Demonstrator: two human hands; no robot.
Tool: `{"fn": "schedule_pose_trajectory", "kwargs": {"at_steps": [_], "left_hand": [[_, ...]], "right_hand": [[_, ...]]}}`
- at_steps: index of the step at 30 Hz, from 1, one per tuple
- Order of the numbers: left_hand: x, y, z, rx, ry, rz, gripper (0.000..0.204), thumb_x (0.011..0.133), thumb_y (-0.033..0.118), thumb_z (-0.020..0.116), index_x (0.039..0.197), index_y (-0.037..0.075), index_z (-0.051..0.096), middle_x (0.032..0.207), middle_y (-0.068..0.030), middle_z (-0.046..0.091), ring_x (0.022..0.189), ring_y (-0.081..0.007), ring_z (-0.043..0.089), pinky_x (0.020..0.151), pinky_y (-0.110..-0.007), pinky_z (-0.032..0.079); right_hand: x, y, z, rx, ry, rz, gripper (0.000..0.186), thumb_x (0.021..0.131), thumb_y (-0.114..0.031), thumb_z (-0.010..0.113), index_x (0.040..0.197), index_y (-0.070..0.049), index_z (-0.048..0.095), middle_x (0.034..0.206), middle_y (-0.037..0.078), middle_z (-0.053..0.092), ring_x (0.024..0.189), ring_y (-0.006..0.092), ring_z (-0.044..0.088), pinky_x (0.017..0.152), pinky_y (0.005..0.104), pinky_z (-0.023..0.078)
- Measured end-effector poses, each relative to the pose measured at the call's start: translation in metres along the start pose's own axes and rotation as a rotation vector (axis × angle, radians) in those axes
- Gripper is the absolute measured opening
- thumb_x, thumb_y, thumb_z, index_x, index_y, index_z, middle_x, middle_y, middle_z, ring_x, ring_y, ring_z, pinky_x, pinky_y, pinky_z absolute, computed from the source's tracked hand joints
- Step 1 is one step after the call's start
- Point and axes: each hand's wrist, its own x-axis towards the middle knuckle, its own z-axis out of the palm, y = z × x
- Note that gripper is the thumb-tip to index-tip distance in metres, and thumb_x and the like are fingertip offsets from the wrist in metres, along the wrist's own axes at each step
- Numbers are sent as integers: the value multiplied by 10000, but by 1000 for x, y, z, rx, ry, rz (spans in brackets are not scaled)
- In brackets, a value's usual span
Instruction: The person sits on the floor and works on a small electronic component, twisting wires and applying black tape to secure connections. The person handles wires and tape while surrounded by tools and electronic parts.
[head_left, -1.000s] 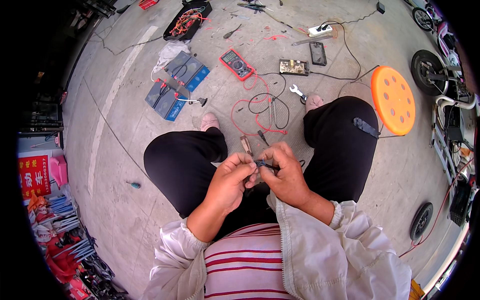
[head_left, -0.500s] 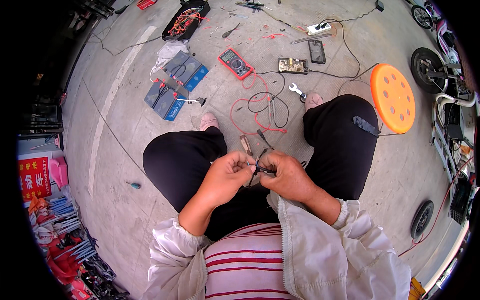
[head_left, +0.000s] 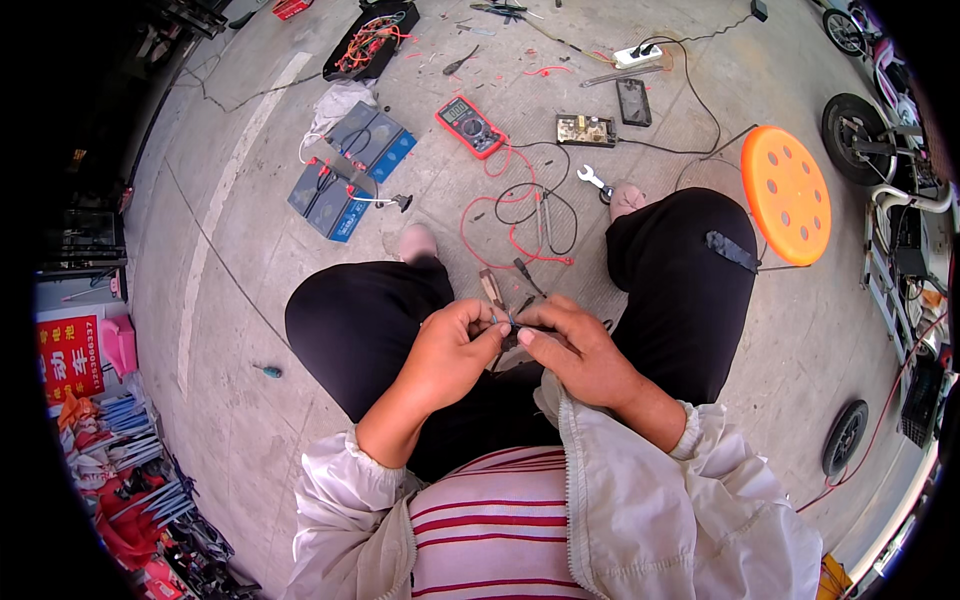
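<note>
Between my knees, my left hand (head_left: pixel 447 345) pinches a thin wire (head_left: pixel 513 323) between thumb and fingertips; a trace of blue shows at the pinch. Close against it, my right hand (head_left: pixel 583 356) has its fingers bent over the same dark wire, its thumb pointing toward the left fingertips. My fingers hide most of the joint between the strands. Just beyond them are a brownish handle-like piece (head_left: pixel 491 287) and a dark cable end (head_left: pixel 528 276) on the floor. A red multimeter (head_left: pixel 468 126) with looped red and black test leads (head_left: pixel 520 196) lies farther off.
Blue-grey batteries (head_left: pixel 345 180) stand ahead on the left. An opened circuit board housing (head_left: pixel 586 131), a wrench (head_left: pixel 593 181) and a white power strip (head_left: pixel 638 57) lie ahead on the right. An orange stool (head_left: pixel 787 196) is beside my right knee; a black box of wires (head_left: pixel 375 43) sits far left.
My right thumb has lifted and straightened, and the right fingers have shifted slightly up along the wire. My left hand keeps its pinch almost unmoved. My left foot has shifted slightly.
</note>
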Motion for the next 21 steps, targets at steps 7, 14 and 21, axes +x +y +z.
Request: {"fn": "schedule_pose_trajectory", "kwargs": {"at_steps": [7,14,21], "left_hand": [[-2,-4,2,79,58,44,155,888,102,665,941,-42,646,823,-64,661,726,-68,575,636,-247,472],[-1,4,-1,-283,-91,-109,105,905,69,636,968,-15,640,848,22,612,702,-36,507,613,-202,408],[0,7,-3,-500,-58,-146,84,892,56,648,962,15,628,767,39,558,615,-31,416,550,-187,324]], "right_hand": [[1,5,2,-73,74,-61,197,783,-97,684,952,-4,644,861,146,557,812,314,577,729,388,460],[1,1,0,-121,58,-77,205,752,-79,691,931,-2,627,859,139,557,797,318,567,719,384,457],[-2,-6,4,-20,276,-171,327,769,-141,723,1037,-3,594,890,97,551,898,253,548,746,359,449]]}}
